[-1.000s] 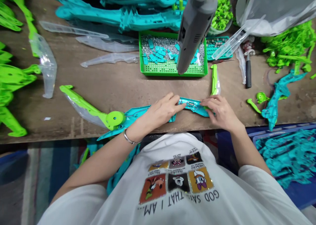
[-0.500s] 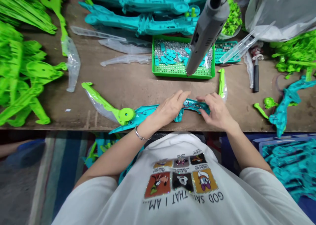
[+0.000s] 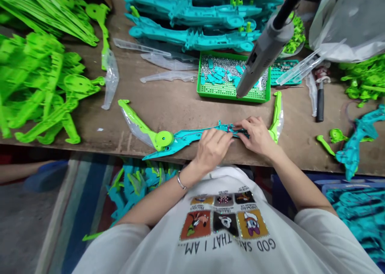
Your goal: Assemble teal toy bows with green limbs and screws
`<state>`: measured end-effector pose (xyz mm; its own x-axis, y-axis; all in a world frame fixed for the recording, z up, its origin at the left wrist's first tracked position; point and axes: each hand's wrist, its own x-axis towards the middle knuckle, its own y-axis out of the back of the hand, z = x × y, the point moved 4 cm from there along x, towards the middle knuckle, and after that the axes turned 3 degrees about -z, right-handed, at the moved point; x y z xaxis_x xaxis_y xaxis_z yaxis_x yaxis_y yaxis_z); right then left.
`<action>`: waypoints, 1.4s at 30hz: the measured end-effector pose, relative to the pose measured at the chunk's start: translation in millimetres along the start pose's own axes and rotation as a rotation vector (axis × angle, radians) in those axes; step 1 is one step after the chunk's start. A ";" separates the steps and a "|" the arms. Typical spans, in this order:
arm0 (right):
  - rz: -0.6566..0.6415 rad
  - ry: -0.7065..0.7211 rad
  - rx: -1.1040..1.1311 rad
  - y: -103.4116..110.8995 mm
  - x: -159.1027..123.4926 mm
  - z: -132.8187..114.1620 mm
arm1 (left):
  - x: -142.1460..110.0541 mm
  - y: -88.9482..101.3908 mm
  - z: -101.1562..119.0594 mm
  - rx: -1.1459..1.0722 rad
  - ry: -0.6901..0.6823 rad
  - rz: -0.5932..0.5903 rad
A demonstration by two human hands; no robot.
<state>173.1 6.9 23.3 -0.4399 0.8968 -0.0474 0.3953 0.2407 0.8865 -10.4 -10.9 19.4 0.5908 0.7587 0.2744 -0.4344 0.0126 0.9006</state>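
A turquoise plastic toy bow shell [image 3: 188, 135] lies hollow side up along the table's front edge, with thin wires inside it. My left hand [image 3: 213, 147] rests over its middle, fingers curled onto the near rim. My right hand [image 3: 255, 133] closes thumb and fingers around the shell's right part, by the wires and a dark part; the exact hold at the fingertips is hidden. A green limb with a clear blade [image 3: 136, 123] is at the shell's left end. Another green limb [image 3: 276, 115] stands beside my right hand, its lower end hidden.
A green basket [image 3: 233, 96] of screws and small turquoise pieces stands beyond, under a hanging grey power screwdriver [image 3: 264, 57]. Green parts [image 3: 42, 89] pile up left, turquoise shells [image 3: 186, 37] at the back. A black-handled hammer [image 3: 320, 103] and another wired shell [image 3: 357, 137] lie right.
The camera view has shifted, so the table things appear farther right. My left hand has moved down to the shell's near rim. My right hand has come inward along the shell, closer to the left.
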 end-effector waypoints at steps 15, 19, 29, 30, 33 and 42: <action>0.054 -0.038 0.131 -17.5 25.6 -6.0 | -19.7 -31.4 -28.4 0.063 -0.128 -0.025; 0.045 0.006 0.125 -9.8 21.8 -7.8 | -23.6 -33.5 -28.1 0.102 -0.142 0.019; 0.510 -0.404 -0.219 110.7 -54.7 133.3 | -24.2 -33.5 -22.2 0.087 -0.068 0.035; 0.468 -0.500 -0.315 122.3 -69.6 152.2 | -23.9 -32.8 -22.4 0.074 -0.066 0.037; 0.339 -0.810 -0.522 153.3 -125.7 192.3 | -23.6 -31.1 -23.3 0.042 -0.058 0.053; 0.026 -0.835 -0.597 165.6 -265.8 231.4 | -21.9 -29.7 -24.1 0.012 -0.056 0.030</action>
<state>542.0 -105.7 76.1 0.3548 0.9262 -0.1276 -0.1694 0.1979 0.9655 -26.8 -12.2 -21.5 0.6154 0.7207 0.3192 -0.4440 -0.0176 0.8959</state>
